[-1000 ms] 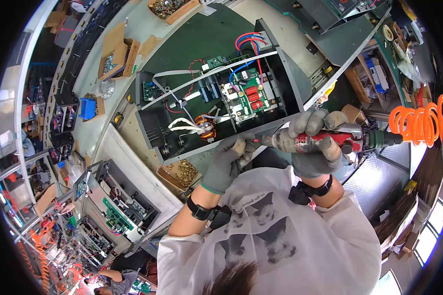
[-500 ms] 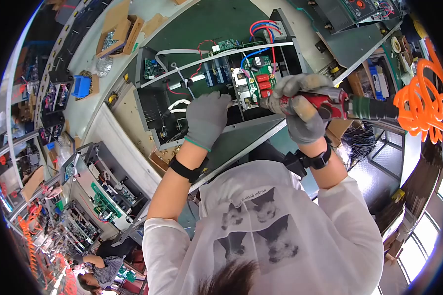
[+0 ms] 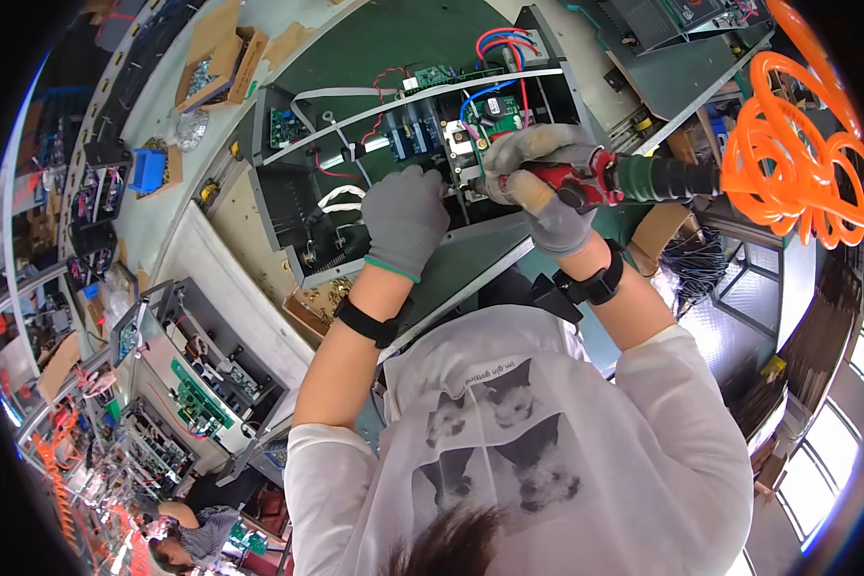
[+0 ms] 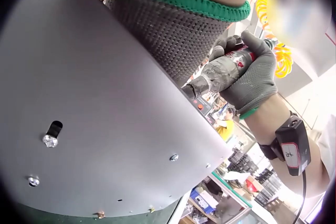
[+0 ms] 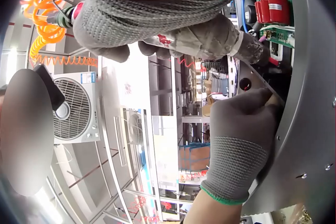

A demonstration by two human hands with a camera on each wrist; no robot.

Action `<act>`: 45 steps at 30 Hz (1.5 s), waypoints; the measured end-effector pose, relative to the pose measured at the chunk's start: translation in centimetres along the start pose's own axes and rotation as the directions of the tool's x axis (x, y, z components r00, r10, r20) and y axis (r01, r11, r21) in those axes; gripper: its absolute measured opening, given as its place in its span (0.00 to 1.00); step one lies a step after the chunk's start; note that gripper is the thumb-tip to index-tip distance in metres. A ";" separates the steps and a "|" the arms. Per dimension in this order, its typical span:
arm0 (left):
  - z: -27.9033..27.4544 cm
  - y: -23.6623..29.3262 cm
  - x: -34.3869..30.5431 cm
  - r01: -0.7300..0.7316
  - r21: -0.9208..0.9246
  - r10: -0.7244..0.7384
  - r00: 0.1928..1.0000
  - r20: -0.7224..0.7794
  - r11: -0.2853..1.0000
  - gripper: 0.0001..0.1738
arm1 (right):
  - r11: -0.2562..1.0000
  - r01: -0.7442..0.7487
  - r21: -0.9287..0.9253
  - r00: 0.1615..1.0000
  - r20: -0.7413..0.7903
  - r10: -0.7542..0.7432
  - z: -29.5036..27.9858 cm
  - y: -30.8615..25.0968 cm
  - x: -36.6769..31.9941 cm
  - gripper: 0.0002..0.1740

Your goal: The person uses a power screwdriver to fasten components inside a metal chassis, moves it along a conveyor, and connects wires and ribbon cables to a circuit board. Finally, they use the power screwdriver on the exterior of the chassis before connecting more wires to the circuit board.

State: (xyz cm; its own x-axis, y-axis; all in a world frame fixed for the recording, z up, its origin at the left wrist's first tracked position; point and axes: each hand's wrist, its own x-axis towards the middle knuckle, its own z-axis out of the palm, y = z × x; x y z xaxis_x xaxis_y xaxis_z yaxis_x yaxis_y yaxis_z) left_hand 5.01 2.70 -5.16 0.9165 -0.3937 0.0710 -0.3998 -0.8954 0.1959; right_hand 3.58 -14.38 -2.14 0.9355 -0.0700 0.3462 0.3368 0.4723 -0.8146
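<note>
My gloved right hand point(image 3: 545, 192) grips a red air screwdriver point(image 3: 568, 184), its tape-wrapped front point(image 5: 220, 37) lying inside the open metal chassis point(image 3: 346, 267). In the right wrist view the driver's tip points at the interior beside a green circuit board point(image 5: 278, 36) with red capacitors point(image 5: 276, 9). My gloved left hand point(image 3: 405, 213) reaches over the chassis's near wall, fingers bent down inside, close to the driver's tip. Its fingertips are hidden, and I cannot tell whether they hold anything. The left wrist view shows the chassis's grey outer wall point(image 4: 115, 103) with several screws.
An orange coiled air hose point(image 3: 787, 144) runs from the driver to the right. Cardboard boxes of small parts point(image 3: 223, 72) and a blue bin point(image 3: 147, 171) stand on the left. Another opened chassis point(image 3: 197, 365) lies at lower left. A person point(image 3: 187, 533) is beyond.
Both hands have moved from the chassis's near edge into it, the driver coming with the right hand. The left hand has left the driver's tip and reached over the wall. Lately the driver shifted left.
</note>
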 end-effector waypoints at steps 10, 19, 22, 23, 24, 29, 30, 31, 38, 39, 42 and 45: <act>-0.2 -0.2 0.1 0.021 -0.085 -0.020 1.000 0.009 0.996 0.01 | 0.973 0.065 -0.220 0.980 0.196 -0.021 2.1 0.3 0.5 0.16; -1.5 0.5 0.7 0.165 -0.062 -0.143 0.952 0.272 0.984 0.04 | 0.980 -0.090 -0.180 0.991 0.086 0.107 3.0 0.4 0.7 0.16; -1.4 0.2 0.4 0.183 -0.078 -0.156 0.950 0.269 0.980 0.03 | 0.974 -0.046 -0.222 0.980 0.178 0.087 4.0 0.2 0.9 0.17; -1.4 0.2 0.2 0.178 -0.093 -0.151 0.958 0.244 0.980 0.03 | 0.972 -0.070 -0.223 0.982 0.157 0.106 3.9 0.4 0.6 0.18; -1.7 0.1 0.0 0.171 -0.109 -0.144 0.966 0.217 0.979 0.03 | 0.971 -0.077 -0.225 0.978 0.172 0.118 3.9 0.4 0.4 0.18; -2.6 -0.2 -0.6 0.185 -0.161 -0.147 0.964 0.222 0.970 0.03 | 0.974 -0.130 -0.186 0.979 0.133 0.156 4.2 1.0 -0.4 0.18; -2.5 -0.2 -0.7 0.201 -0.168 -0.162 0.962 0.219 0.965 0.03 | 0.973 -0.133 -0.187 0.978 0.132 0.159 4.0 1.2 -0.6 0.18; -2.3 -0.3 -0.7 0.202 -0.176 -0.162 0.963 0.216 0.963 0.03 | 0.969 -0.135 -0.208 0.975 0.146 0.168 3.9 1.3 -0.6 0.18; -2.9 -0.6 -1.2 0.216 -0.207 -0.170 0.961 0.219 0.954 0.03 | 0.951 -0.099 -0.292 0.987 0.092 0.131 5.9 1.0 -0.4 0.14; -2.9 -0.7 -1.2 0.208 -0.209 -0.162 0.962 0.218 0.955 0.03 | 0.958 -0.119 -0.261 0.984 0.098 0.149 6.7 0.6 -0.3 0.14; -2.9 -0.7 -1.3 0.200 -0.214 -0.151 0.962 0.226 0.956 0.03 | 0.943 -0.084 -0.321 0.990 0.083 0.116 6.4 1.2 -0.2 0.14; -2.8 -0.7 -1.5 0.194 -0.213 -0.147 0.965 0.218 0.958 0.04 | 0.953 -0.173 -0.249 0.979 0.064 0.194 6.9 0.7 -0.3 0.14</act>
State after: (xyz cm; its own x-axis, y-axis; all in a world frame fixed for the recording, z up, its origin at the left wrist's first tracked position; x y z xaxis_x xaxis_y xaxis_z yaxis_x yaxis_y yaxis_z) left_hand 3.93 4.53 -2.62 0.9400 -0.2935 -0.1739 -0.2020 -0.8897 0.4095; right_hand 2.80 -7.96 0.40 0.9744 0.0791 0.2104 0.1858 0.2435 -0.9519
